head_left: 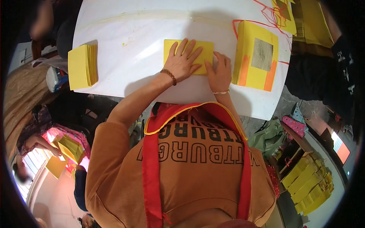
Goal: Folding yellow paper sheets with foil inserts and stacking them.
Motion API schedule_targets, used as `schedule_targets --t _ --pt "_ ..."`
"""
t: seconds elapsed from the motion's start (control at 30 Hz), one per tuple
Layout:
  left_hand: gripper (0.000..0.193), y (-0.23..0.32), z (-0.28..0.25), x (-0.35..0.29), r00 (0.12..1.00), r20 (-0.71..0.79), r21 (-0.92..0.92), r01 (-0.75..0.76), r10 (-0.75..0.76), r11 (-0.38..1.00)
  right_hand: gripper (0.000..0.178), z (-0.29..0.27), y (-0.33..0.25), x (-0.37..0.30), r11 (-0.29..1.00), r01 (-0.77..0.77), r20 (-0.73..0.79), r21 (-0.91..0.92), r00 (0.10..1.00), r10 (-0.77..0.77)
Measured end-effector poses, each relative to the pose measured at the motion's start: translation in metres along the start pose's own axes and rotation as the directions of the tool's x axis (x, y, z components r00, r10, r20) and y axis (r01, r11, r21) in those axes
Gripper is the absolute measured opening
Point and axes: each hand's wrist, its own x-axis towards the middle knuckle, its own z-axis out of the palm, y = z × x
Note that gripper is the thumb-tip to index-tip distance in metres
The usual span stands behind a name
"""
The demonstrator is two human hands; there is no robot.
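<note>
Left hand (181,62) spread flat on the yellow paper (208,48), centre of the counter (131,49), near its front edge. Right hand (220,72) at the paper's right edge, thumb apart from loosely bent fingers; can't tell if it grips. For a neat job, probably best to press evenly with the left palm, square the edge lightly with the right, avoid skewing or creasing. Yellow stack (83,66) well apart to the left; yellow block (255,55) near, right; red cord (272,15) beyond.
</note>
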Motion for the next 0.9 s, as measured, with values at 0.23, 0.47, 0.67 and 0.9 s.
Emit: schedule_targets --t 0.23,0.47,0.67,0.9 --pt "0.054 -0.008 -0.005 0.000 0.997 0.081 -0.058 -0.015 0.019 0.998 0.062 0.036 -0.009 0.002 0.851 0.522 0.244 -0.065 0.835 -0.493" --pt "0.050 -0.027 -0.005 -0.008 0.949 -0.062 -0.906 0.076 -0.309 0.416 0.059 0.045 -0.013 0.002 0.903 0.419 0.193 -0.095 0.898 -0.396" --pt "0.047 -0.032 -0.011 0.003 0.947 -0.108 -0.409 0.234 -0.302 0.882 0.060 0.048 -0.019 0.006 0.853 0.427 0.279 -0.299 0.894 -0.350" --pt "0.055 -0.020 -0.009 0.008 0.969 -0.056 -0.174 0.228 -0.240 0.958 0.054 0.050 -0.017 0.003 0.845 0.409 0.300 -0.345 0.901 -0.313"
